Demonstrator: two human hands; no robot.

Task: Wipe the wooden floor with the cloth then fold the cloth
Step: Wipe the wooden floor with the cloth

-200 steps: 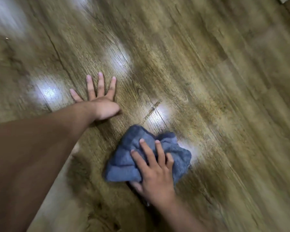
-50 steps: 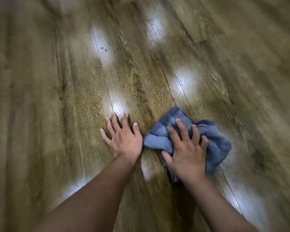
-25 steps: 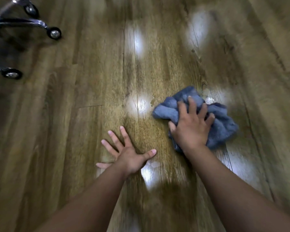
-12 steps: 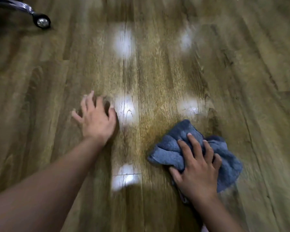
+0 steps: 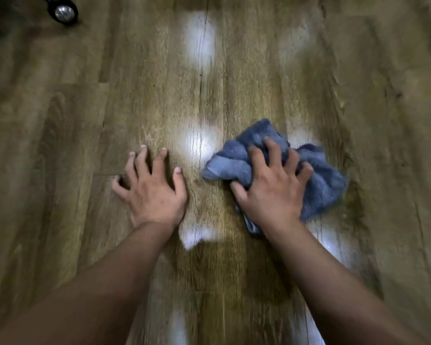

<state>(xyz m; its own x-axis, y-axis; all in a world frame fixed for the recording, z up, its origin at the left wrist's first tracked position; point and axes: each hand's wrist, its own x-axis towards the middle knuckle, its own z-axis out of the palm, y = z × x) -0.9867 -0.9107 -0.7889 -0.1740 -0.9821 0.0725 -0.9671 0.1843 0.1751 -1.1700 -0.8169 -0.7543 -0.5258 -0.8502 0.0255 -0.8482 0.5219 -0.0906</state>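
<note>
My right hand [image 5: 271, 192] presses down on the crumpled blue terry cloth [image 5: 319, 180], fingers spread and curled into its folds, gripping it against the brown wood-grain plank floor [image 5: 234, 70]. The cloth lies bunched right of centre, not folded. My left hand [image 5: 152, 190] rests just left of it, apart from it, fingers spread on bare floor, holding nothing. A black caster wheel [image 5: 64, 11] sits far left.

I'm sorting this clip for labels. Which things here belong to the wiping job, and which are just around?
Part of the job:
cloth, bunched under the right hand
wooden floor
left hand, braced on the floor

Just around:
chair wheel, top left corner
</note>
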